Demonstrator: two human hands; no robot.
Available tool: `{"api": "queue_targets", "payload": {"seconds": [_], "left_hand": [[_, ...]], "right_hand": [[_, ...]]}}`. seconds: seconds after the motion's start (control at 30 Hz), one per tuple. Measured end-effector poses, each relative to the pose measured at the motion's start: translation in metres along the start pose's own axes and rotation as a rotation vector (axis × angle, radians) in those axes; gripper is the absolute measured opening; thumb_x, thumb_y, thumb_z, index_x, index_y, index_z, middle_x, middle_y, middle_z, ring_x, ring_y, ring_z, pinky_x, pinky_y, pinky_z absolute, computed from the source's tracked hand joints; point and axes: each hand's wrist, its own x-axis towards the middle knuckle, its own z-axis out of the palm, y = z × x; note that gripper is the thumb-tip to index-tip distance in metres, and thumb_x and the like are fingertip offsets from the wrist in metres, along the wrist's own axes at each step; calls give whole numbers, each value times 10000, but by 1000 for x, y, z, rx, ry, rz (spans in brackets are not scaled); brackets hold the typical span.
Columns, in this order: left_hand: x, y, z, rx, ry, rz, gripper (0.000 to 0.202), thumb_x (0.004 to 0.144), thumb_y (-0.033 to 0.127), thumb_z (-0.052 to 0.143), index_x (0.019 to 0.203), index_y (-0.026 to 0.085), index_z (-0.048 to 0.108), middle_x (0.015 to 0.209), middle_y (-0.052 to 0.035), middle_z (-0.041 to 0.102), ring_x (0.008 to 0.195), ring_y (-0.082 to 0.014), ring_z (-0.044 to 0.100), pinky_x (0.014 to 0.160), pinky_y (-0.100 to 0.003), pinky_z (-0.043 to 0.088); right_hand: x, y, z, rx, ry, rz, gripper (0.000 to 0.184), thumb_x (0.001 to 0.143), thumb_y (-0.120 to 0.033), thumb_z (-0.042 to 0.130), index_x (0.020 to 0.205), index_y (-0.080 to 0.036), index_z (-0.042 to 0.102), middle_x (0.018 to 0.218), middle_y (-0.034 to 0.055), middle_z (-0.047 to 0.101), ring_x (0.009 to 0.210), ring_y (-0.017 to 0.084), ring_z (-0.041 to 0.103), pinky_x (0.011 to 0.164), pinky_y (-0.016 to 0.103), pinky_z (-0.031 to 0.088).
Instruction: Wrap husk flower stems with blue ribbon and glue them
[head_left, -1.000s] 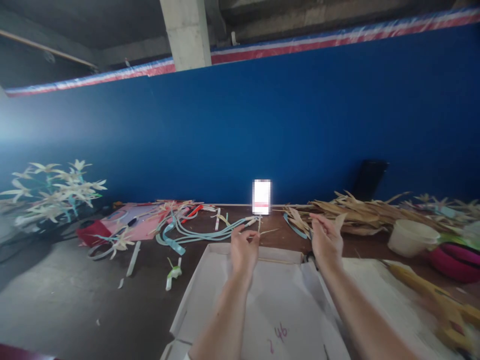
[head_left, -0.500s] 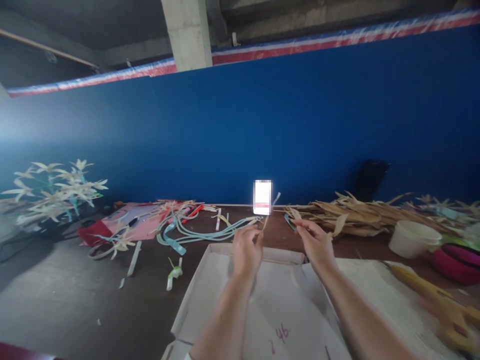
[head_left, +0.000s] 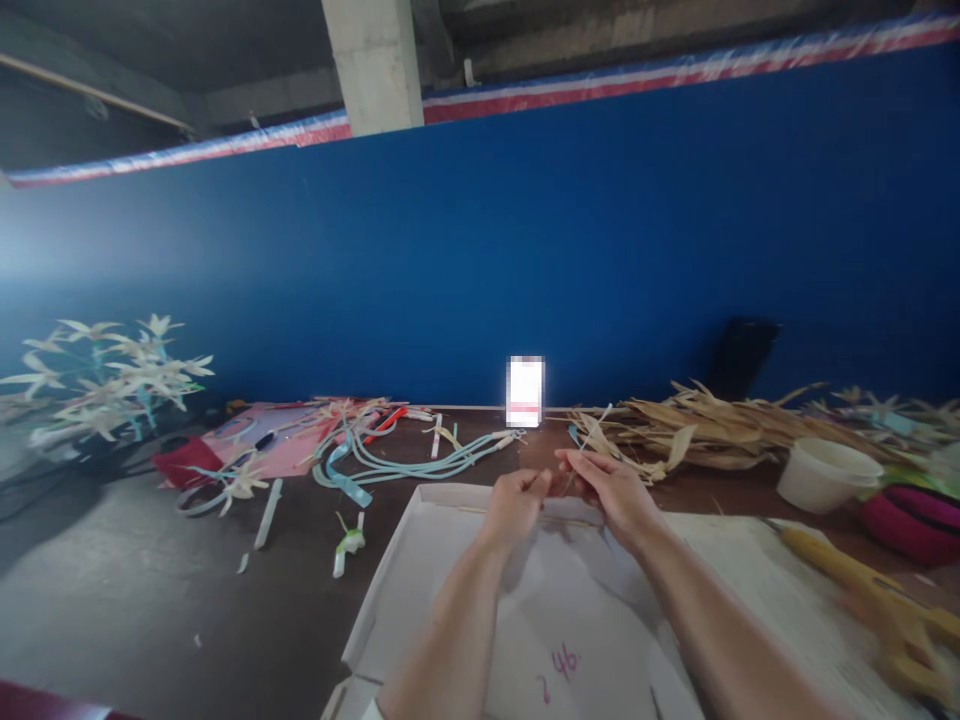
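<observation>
My left hand (head_left: 517, 503) and my right hand (head_left: 609, 492) meet over the far edge of an open white cardboard box (head_left: 450, 570), their fingertips almost touching. Both are closed in a pinch around a thin pale strip (head_left: 606, 413), like a slender stem, whose upper end sticks up past the right fingers. Its lower part is mostly hidden by the fingers. Just beyond my right hand lie loose dried husk pieces (head_left: 671, 455). Pale blue cords (head_left: 420, 468) lie beyond my left hand. Purple handwritten marks show on the box's inner surface.
A lit phone (head_left: 525, 392) stands against the blue wall. To the right are a husk pile (head_left: 727, 425), a white tub (head_left: 829, 475), a pink pouch (head_left: 911, 522) and a yellow glue gun (head_left: 862, 575). Husk flowers (head_left: 124, 375) and pink paper (head_left: 262, 440) are on the left.
My right hand has drawn back from the husk pieces, and my left hand has shifted right and slightly down. The hands are now together, with the strip between them tilting right.
</observation>
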Motion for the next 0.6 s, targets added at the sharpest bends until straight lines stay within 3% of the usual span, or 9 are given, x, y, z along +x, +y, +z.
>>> {"api": "queue_targets", "payload": {"seconds": [0.13,0.27,0.43,0.6], "left_hand": [[-1,1,0,-149,-108,-97,484,753,529,460,866,109,672,753,-73,655,508,-76,383,491,-210,306],[-4,3,0,-198,-147,-119,450,696,519,543,874,128,678,810,-76,664,512,-66,377,482,-198,294],[-2,2,1,-155,-95,-121,351,667,422,605,847,134,694,747,-48,657,504,-64,389,483,-199,292],[-2,3,1,-119,-15,-103,284,622,363,663,777,127,696,687,-30,640,586,-98,491,583,-220,372]], "right_hand": [[-6,-4,3,76,-51,18,332,656,-433,654,892,-202,692,834,39,636,527,87,439,412,209,282],[-8,-7,5,77,-89,13,328,679,-420,647,905,-185,683,838,33,610,519,61,402,418,187,271],[-8,-7,5,43,-82,-9,349,674,-438,643,905,-179,683,812,33,604,512,67,393,407,189,249],[-6,-3,4,41,-26,-25,353,672,-453,632,894,-185,693,754,27,588,500,72,383,373,194,220]]}}
